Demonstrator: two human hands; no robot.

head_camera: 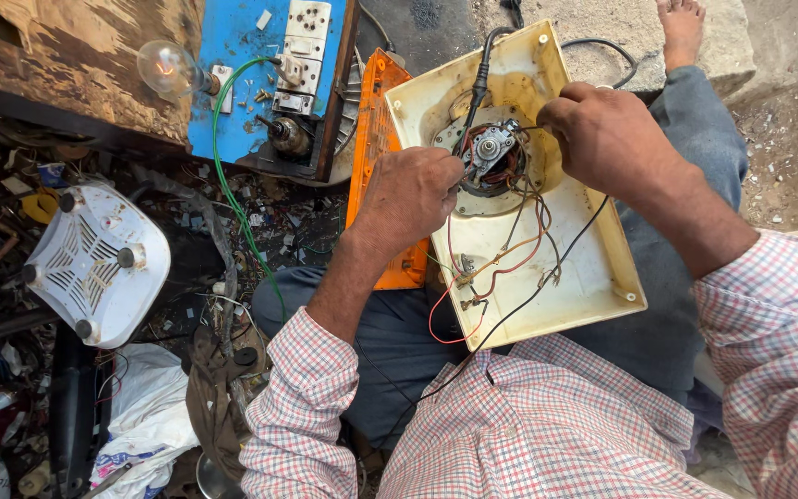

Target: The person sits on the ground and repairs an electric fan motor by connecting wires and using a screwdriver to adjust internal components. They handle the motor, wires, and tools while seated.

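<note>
the cream appliance base (593, 268) lies upturned on the person's lap, stained, its small motor (489, 152) exposed among loose red and black wires (510, 263). the left hand (413, 194) pinches closed on something at the motor; the right hand (607, 139) curls at its far-right edge, contents hidden. a slip could tear those thin wires.

Two hands at work, left hand (410, 196) and right hand (607, 139), on one cream appliance housing (593, 277) with one small motor (491, 152). One orange cover (373, 139), one white vented base (94, 263), one light bulb (166, 66), one blue switchboard (237, 55).
</note>
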